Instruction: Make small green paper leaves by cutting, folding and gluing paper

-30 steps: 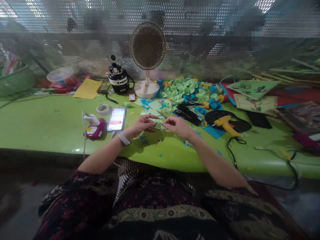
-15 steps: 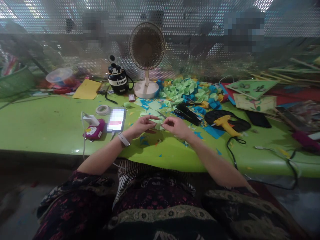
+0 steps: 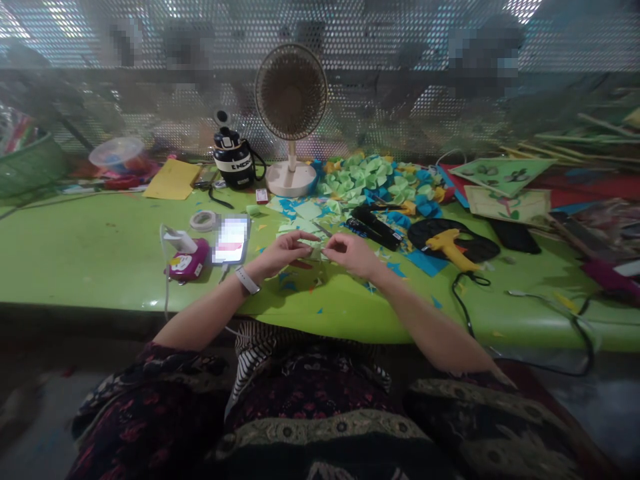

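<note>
Head view: left hand [image 3: 283, 252] and right hand [image 3: 353, 253] pinch a small green paper piece [image 3: 315, 251]; black flask [image 3: 234, 162] at 11 o'clock reads "NERO", partly legible

small pale green folded paper [image 3: 316, 251]

Daylight is coming through the perforated screen [image 3: 400, 40] behind the worktop [image 3: 90, 247], blowing out its top corners. The green surface is catching a soft sheen, and the forearms are casting faint shadows. The foreground lap is lying dim. Edges are bending and smearing, and distant patches are showing pixelated.
</note>
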`<state>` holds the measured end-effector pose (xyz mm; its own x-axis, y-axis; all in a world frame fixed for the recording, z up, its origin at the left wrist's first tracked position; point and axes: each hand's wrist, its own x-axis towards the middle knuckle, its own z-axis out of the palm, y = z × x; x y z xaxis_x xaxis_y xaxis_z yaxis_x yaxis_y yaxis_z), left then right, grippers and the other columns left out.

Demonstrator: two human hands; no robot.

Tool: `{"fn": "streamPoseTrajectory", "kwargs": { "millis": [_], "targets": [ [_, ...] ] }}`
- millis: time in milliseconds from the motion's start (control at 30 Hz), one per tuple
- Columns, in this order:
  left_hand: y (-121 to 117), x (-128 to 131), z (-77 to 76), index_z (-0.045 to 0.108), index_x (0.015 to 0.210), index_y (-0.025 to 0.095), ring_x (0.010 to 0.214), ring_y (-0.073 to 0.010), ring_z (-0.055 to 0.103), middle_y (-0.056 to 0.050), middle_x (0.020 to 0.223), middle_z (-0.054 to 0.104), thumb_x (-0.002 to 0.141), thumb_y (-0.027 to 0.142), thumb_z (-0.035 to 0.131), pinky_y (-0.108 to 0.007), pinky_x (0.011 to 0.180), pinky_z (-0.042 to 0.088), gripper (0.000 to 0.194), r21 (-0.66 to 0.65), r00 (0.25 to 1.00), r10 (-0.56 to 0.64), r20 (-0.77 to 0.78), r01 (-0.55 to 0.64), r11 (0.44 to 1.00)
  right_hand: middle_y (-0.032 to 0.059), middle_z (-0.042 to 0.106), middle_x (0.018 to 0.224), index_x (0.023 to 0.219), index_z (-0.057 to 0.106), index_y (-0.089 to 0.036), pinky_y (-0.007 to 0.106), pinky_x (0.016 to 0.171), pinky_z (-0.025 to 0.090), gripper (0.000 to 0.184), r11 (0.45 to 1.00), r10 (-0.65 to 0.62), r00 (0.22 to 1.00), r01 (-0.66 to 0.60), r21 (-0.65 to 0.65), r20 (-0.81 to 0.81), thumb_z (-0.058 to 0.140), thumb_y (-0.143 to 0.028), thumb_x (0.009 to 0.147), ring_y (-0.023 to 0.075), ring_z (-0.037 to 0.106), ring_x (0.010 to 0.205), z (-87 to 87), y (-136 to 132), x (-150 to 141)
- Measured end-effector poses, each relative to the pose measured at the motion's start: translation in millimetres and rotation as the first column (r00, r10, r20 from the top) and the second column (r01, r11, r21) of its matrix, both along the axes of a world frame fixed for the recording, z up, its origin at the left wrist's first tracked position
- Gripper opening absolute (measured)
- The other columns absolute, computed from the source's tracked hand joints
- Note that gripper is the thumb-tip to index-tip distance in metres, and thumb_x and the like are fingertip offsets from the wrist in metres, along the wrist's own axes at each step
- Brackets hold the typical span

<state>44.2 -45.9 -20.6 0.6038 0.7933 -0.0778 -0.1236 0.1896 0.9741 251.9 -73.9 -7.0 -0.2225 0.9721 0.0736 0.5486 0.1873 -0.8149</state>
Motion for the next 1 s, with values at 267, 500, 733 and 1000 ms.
{"fn": "streamPoseTrajectory", "kwargs": {
  "millis": [267, 500, 733, 1000],
  "targets": [
    [-1.8, 0.1, 0.9, 0.061, 0.11, 0.013, 0.072, -0.0112, 0.067, -0.003, 0.082, 0.07, 0.071, 0.026, 0.083, -0.028, 0.071, 0.059, 0.047, 0.008, 1.0, -0.018, -0.024, 0.018, 1.0, -0.002, 0.056, 0.061, 0.071, 0.057, -0.02, 0.029, 0.057, 0.035, 0.017, 1.0, 0.008, 1.0, -0.008, 0.007, 0.019, 0.064, -0.033, 0.076, 0.0129, 0.047, 0.057, 0.5, -0.6, -1.3],
    [2.3, -0.7, -7.2, 0.055, 0.121, 0.013, 0.075, -0.0131, 0.07, -0.002, 0.082, 0.072, 0.072, 0.021, 0.082, -0.032, 0.079, 0.058, 0.056, 0.016, 0.999, -0.041, -0.003, 0.041, 0.999, -0.0004, 0.057, 0.064, 0.07, 0.056, -0.02, 0.03, 0.058, 0.036, 0.017, 1.0, -0.001, 1.0, 0.0, 0.014, 0.022, 0.063, -0.034, 0.078, 0.0138, 0.047, 0.058, 0.5, -1.3, -1.7],
    [0.8, 0.5, -4.6, 0.053, 0.125, 0.013, 0.073, -0.012, 0.069, 0.001, 0.076, 0.069, 0.074, 0.02, 0.08, -0.032, 0.081, 0.058, 0.058, 0.005, 0.999, -0.031, -0.005, 0.031, 0.999, -0.0017, 0.056, 0.062, 0.072, 0.057, -0.019, 0.029, 0.058, 0.035, 0.017, 1.0, -0.017, 0.999, 0.016, 0.01, 0.033, 0.062, -0.034, 0.077, 0.0123, 0.046, 0.057, 0.2, -0.7, -2.1],
    [0.8, 0.3, -4.0, 0.054, 0.127, 0.013, 0.072, -0.0106, 0.068, 0.002, 0.074, 0.068, 0.077, 0.016, 0.078, -0.031, 0.081, 0.058, 0.055, 0.01, 1.0, -0.028, -0.001, 0.028, 1.0, -0.0012, 0.057, 0.064, 0.073, 0.057, -0.019, 0.029, 0.058, 0.036, 0.018, 0.999, -0.003, 1.0, 0.003, 0.032, 0.004, 0.062, -0.035, 0.078, 0.0124, 0.047, 0.057, -2.9, 0.9, -1.1]
  ]
}}
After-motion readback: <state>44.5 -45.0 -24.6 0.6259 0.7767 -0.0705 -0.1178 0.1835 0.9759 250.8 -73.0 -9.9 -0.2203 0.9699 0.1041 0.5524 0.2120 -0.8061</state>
